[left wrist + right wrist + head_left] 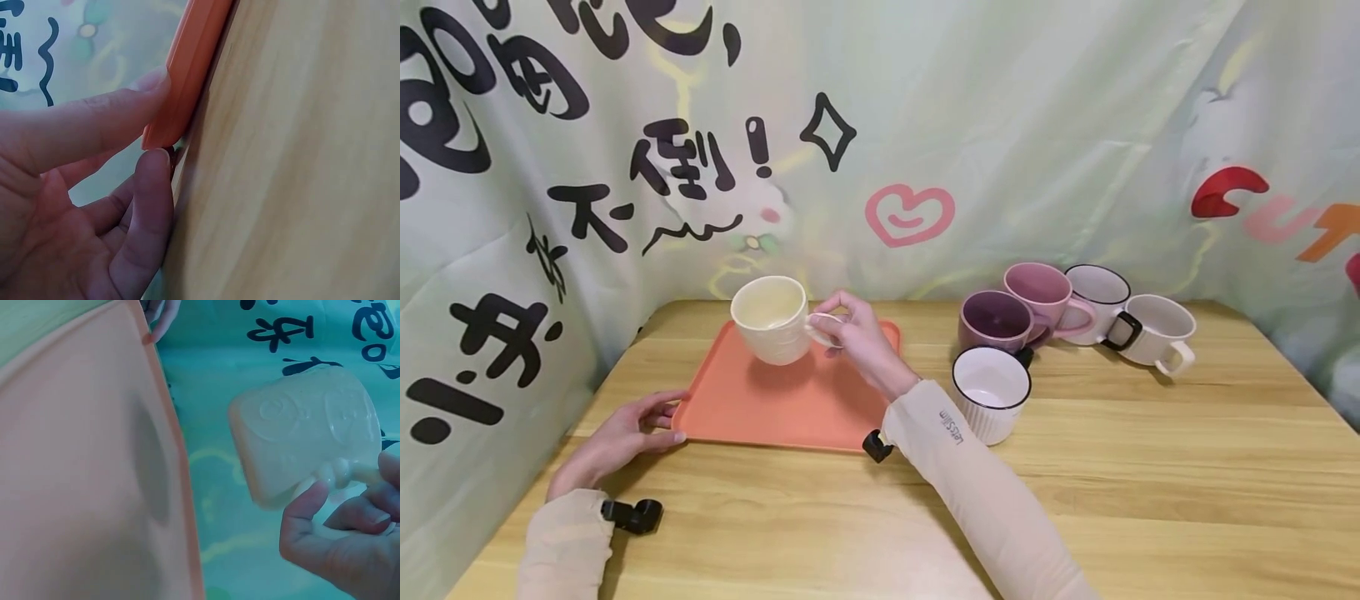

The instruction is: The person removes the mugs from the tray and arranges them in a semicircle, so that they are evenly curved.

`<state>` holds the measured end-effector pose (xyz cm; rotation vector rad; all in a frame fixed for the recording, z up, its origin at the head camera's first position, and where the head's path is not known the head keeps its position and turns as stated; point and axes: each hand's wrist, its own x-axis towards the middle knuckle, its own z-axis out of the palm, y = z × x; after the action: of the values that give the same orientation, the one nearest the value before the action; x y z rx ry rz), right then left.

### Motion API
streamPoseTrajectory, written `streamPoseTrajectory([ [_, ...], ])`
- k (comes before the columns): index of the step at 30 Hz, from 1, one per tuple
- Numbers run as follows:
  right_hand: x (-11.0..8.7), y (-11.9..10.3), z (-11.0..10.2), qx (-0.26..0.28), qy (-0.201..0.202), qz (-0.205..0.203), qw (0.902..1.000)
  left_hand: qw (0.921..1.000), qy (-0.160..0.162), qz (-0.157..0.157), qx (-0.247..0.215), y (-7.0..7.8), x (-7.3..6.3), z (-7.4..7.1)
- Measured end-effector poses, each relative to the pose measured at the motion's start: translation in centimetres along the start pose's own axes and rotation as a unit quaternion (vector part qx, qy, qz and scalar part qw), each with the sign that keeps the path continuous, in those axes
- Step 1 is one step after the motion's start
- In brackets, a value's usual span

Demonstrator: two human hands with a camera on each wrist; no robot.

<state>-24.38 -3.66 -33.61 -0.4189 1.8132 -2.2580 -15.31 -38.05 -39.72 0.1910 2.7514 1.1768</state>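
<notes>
A cream mug (771, 321) with embossed patterns is held above the orange tray (790, 417), its shadow falling on the tray's surface. My right hand (865, 340) pinches the mug by its handle. In the right wrist view the mug (306, 434) hangs clear of the tray, and the fingers (306, 509) curl at its handle. At the tray's near left corner, my left hand (621, 437) grips the rim. The left wrist view has the thumb (119, 103) against the tray's side wall and the curled fingers close under its corner.
Right of the tray stand a white ribbed mug (992, 404), a purple mug (996, 325), a pink mug (1045, 287), a white black-rimmed mug (1093, 304) and a white mug (1157, 333). A printed curtain (1000, 125) hangs behind the wooden table (1150, 500).
</notes>
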Motion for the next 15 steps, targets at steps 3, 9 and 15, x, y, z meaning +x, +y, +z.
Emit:
streamPoseTrajectory([
  [3,-0.3,-0.5,-0.2,-0.003,0.017,-0.001,0.9999,1.0000,0.002,0.000,0.000,-0.1,0.0,0.1],
  [9,-0.9,-2.0,-0.9,-0.005,0.043,0.001,0.9990,1.0000,0.004,0.001,-0.007,-0.2,0.0,0.1],
  [15,-1.6,-3.2,-1.7,0.007,0.061,-0.007,0.9981,0.9998,0.002,0.004,-0.018,-0.2,-0.1,0.1],
])
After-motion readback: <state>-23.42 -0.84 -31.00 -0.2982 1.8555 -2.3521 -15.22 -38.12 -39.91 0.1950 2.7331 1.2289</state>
